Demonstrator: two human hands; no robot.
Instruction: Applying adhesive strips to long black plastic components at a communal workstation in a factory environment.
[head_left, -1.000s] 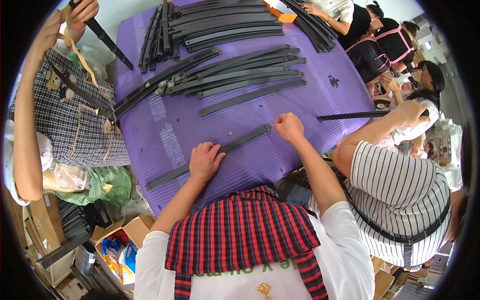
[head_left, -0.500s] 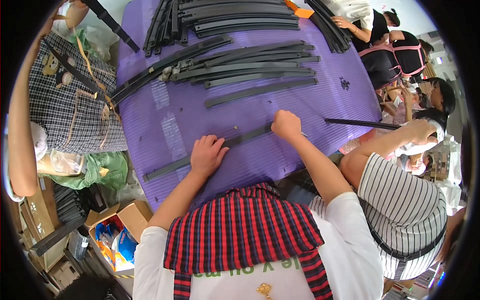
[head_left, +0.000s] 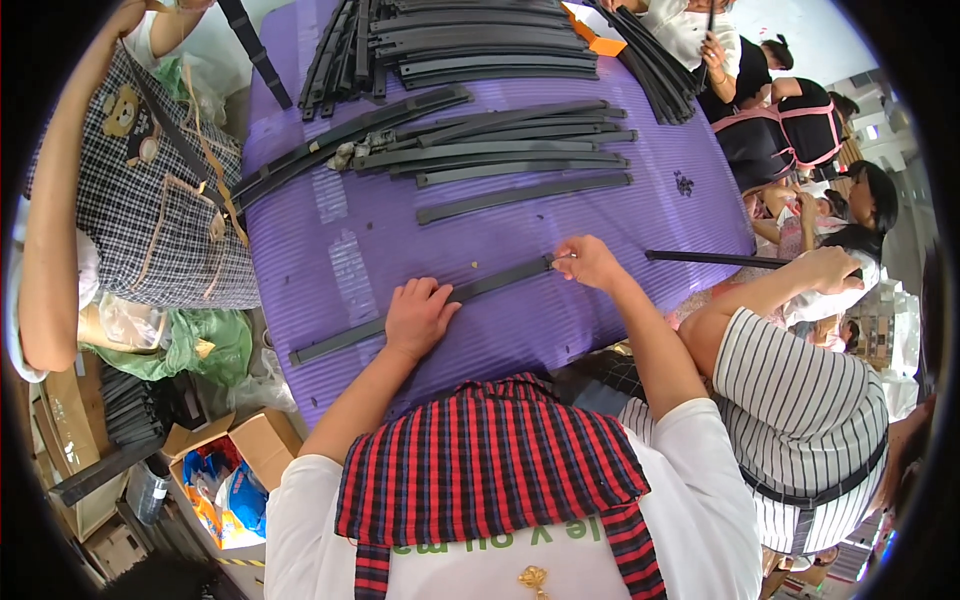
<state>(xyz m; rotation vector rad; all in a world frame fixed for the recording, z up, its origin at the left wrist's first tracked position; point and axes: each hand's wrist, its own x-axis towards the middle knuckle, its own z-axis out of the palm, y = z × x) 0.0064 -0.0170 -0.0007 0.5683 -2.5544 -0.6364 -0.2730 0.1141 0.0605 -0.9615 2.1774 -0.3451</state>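
Note:
A long, flat dark-grey strip lies slantwise on the purple ribbed table covering in front of me. My left hand rests across its middle, palm down, with the fingers slightly apart on the strip. At the strip's right end, my right hand is closed in a pinch. Something tiny and shiny shows by those fingertips, too small to name. Beyond my hands, a single similar strip lies in front of a loose pile of strips.
More dark strips are stacked at the table's far side, near an orange box. Small black bits lie at right. A co-worker in a striped shirt sits close on my right, holding a black strip. Another person's arm is at left.
My right hand has turned from a fist over the strip's end to a pinch at its tip, uncovering that end. My left hand stays on the strip.

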